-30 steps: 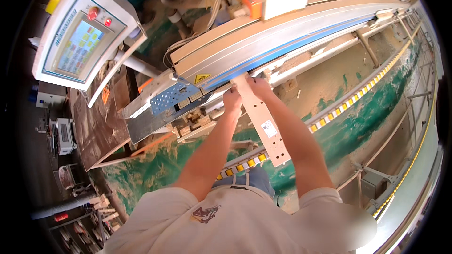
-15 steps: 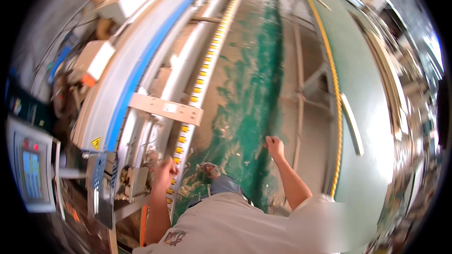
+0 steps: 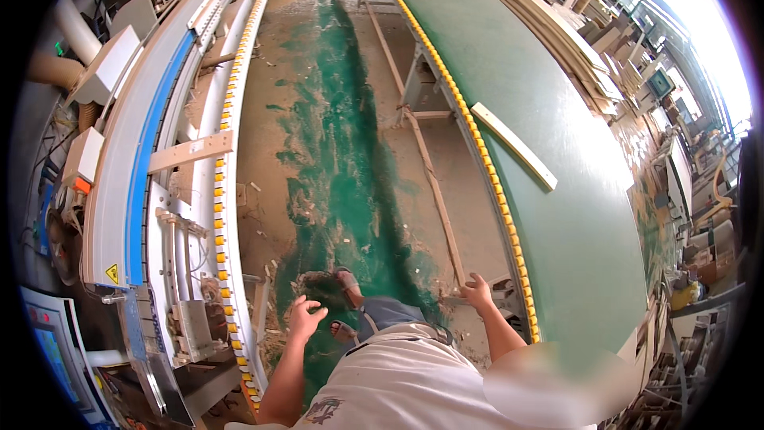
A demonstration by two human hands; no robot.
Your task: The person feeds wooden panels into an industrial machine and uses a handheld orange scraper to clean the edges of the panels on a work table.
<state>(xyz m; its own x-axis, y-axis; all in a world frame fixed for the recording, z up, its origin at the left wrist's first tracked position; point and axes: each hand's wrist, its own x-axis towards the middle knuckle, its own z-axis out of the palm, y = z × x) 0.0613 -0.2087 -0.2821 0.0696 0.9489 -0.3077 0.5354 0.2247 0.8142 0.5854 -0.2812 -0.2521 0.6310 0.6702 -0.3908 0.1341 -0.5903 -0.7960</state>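
My left hand hangs in the air over the floor, fingers loosely bent and apart, with nothing in it. It is nearest to the white rail with yellow rollers on the left. My right hand is raised beside the yellow-roller edge of a long green table, also with fingers apart and holding nothing. A flat wooden board lies across the left machine, one end on the roller rail. On the green tabletop rests a pale wooden strip, beyond my right hand.
A floor aisle with worn green paint and wood scraps runs between the two lines. The left machine has a blue strip and a control panel. Stacked boards lie at the far right.
The view has swung right and I have moved forward, so the board and strip stand differently in it. Both hands, earlier curled closed, now have their fingers apart.
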